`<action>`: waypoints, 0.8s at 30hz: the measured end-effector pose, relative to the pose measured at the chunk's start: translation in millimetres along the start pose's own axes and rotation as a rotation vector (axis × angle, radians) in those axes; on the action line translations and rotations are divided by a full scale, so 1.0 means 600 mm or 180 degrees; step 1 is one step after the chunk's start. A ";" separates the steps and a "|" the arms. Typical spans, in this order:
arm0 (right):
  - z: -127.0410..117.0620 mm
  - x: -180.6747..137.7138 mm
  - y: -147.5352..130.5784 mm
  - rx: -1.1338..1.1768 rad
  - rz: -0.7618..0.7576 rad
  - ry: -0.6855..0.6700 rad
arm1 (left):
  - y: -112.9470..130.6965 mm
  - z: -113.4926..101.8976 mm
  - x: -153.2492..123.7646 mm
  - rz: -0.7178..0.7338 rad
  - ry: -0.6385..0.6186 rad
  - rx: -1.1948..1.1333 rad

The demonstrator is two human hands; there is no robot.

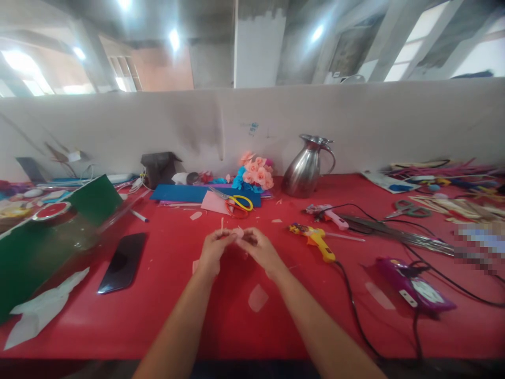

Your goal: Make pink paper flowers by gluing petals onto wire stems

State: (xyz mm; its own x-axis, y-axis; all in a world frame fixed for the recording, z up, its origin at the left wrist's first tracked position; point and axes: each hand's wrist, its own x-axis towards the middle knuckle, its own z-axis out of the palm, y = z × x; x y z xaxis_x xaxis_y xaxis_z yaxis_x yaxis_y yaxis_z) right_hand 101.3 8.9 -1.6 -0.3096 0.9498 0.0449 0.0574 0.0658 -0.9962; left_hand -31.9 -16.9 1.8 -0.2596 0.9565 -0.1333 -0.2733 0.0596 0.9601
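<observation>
Over the middle of the red table (173, 326), my left hand (213, 251) and my right hand (261, 250) meet with fingers pinched. Between their fingertips is a small pink paper petal (238, 232). A thin pale strip stands up by the left fingers; whether it joins the petal I cannot tell. Just below the hands lies a loose pink paper piece (258, 298). Beyond the fingers, scissors (240, 201) with yellow and red handles rest on pink paper (213, 202). Behind them is a bunch of pink and blue paper flowers (258, 173).
A dark phone (122, 262) lies to the left, near torn white paper (47, 308) and a green board (23, 263). On the right are a yellow glue gun (320, 243), its cable, and a purple power strip (420, 289). A steel jug (304, 171) stands at the back.
</observation>
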 end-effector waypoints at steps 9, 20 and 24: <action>-0.004 -0.006 -0.010 -0.0094 0.0047 -0.0217 | 0.008 0.008 -0.012 0.0020 -0.0361 0.0032; -0.045 -0.011 -0.044 -0.0912 -0.0168 0.0416 | -0.013 -0.010 0.007 0.0162 -0.0103 0.0237; -0.066 -0.109 -0.083 -0.2661 -0.0522 -0.0177 | -0.016 -0.009 0.010 0.0264 0.0020 0.0202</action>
State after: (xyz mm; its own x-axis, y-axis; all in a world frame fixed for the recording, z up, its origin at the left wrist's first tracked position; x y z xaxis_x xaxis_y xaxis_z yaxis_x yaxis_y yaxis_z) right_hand 156.2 -44.2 47.8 -0.4202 0.8935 0.1583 0.6826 0.4262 -0.5937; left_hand -36.0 -13.2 -9.5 -0.2847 0.9571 -0.0539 -0.1914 -0.0016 0.9815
